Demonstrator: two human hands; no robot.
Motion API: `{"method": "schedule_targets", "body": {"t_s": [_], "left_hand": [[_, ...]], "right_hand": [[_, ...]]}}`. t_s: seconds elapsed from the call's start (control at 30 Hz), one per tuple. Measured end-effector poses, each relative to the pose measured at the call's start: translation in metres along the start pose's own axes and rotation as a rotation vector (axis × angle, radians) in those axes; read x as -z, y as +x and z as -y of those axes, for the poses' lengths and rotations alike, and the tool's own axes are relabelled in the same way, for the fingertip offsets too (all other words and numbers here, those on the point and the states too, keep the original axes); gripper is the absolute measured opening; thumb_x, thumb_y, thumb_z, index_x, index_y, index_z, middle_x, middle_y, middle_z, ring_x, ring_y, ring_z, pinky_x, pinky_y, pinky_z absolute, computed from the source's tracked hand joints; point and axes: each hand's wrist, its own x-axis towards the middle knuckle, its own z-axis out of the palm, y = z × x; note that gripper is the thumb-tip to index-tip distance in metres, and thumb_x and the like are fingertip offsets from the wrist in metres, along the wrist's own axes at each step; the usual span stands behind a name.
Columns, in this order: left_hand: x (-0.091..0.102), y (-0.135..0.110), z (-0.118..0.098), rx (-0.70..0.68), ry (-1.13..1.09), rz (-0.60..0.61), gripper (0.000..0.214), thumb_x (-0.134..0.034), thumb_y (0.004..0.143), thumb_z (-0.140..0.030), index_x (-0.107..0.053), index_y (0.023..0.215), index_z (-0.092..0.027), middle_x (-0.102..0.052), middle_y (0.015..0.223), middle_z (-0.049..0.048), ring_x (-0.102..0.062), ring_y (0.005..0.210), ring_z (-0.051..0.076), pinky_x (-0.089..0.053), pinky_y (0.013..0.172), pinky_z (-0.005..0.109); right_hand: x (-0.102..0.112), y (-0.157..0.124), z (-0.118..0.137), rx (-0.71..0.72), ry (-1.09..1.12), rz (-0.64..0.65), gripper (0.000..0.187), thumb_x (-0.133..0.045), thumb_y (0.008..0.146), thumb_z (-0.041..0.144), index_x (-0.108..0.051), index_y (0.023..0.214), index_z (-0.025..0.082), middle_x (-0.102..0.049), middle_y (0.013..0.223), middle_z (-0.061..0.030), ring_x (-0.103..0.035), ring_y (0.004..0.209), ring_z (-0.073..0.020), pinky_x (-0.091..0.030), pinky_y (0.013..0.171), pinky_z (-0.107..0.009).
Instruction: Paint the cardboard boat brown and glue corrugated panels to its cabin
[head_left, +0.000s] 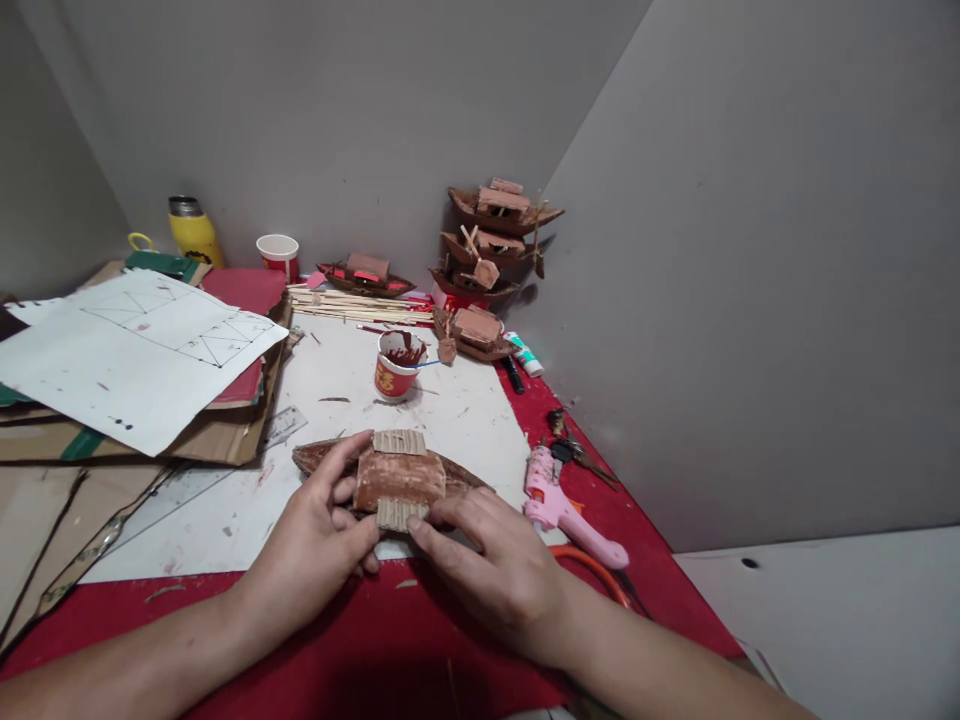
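A model boat (401,476) with a brown painted, curved cabin roof lies before me, its hull pointing left and right. Two bare corrugated cardboard pieces sit against the roof: a far piece (399,442) and a near piece (401,515). My left hand (322,515) grips the boat at the left of the cabin, index finger reaching to the far piece and thumb by the near one. Closed at the near right side, my right hand (491,555) has its thumb and fingers on the near cardboard piece. The hull's right part is partly covered by this hand.
Behind the boat stands a paper cup (395,380) of brown paint. A pink glue gun (566,510) lies at right near keys (577,452). Finished-looking model boats (495,215) are stacked at the back. Wooden sticks (360,306), cardboard and a drawn sheet (150,350) lie further left.
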Motion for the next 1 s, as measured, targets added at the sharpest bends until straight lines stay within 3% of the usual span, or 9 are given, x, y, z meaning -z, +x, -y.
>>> {"method": "schedule_targets", "body": {"t_s": [0.43,0.6,0.8,1.0], "left_hand": [[-0.001,0.002,-0.004,0.005,-0.009,0.015,0.068,-0.061,0.078,-0.021,-0.030,0.138,-0.030,-0.065,0.109,0.0048,-0.059,0.043,0.007,-0.048,0.043,0.022],[0.000,-0.001,-0.009,0.013,-0.013,0.042,0.069,-0.059,0.077,-0.017,-0.030,0.139,-0.029,-0.064,0.111,0.0061,-0.061,0.047,0.008,-0.050,0.048,0.024],[-0.001,-0.001,-0.012,0.031,-0.016,0.026,0.068,-0.063,0.080,-0.029,-0.028,0.138,-0.027,-0.063,0.117,0.0102,-0.064,0.049,0.009,-0.049,0.047,0.023],[-0.002,0.002,-0.012,0.015,-0.035,0.006,0.069,-0.066,0.079,-0.029,-0.029,0.137,-0.027,-0.065,0.112,0.0082,-0.064,0.047,0.008,-0.048,0.046,0.022]], "right_hand": [[-0.003,0.004,-0.001,0.008,-0.020,0.101,0.014,-0.051,0.093,0.010,-0.061,0.102,0.011,-0.066,0.083,-0.0087,-0.054,0.071,-0.0184,-0.043,0.063,-0.032],[0.000,0.006,-0.002,0.031,-0.042,0.097,0.014,-0.050,0.093,0.009,-0.062,0.100,0.011,-0.066,0.082,-0.0088,-0.053,0.072,-0.0186,-0.043,0.063,-0.032],[-0.001,0.006,-0.004,0.015,-0.033,0.047,0.015,-0.049,0.092,0.008,-0.062,0.101,0.009,-0.066,0.085,-0.0120,-0.054,0.074,-0.0199,-0.046,0.063,-0.033],[0.004,0.002,-0.006,-0.064,0.087,0.004,0.026,-0.059,0.087,0.006,-0.059,0.112,0.011,-0.064,0.093,-0.0134,-0.058,0.081,-0.0206,-0.051,0.067,-0.034]]}}
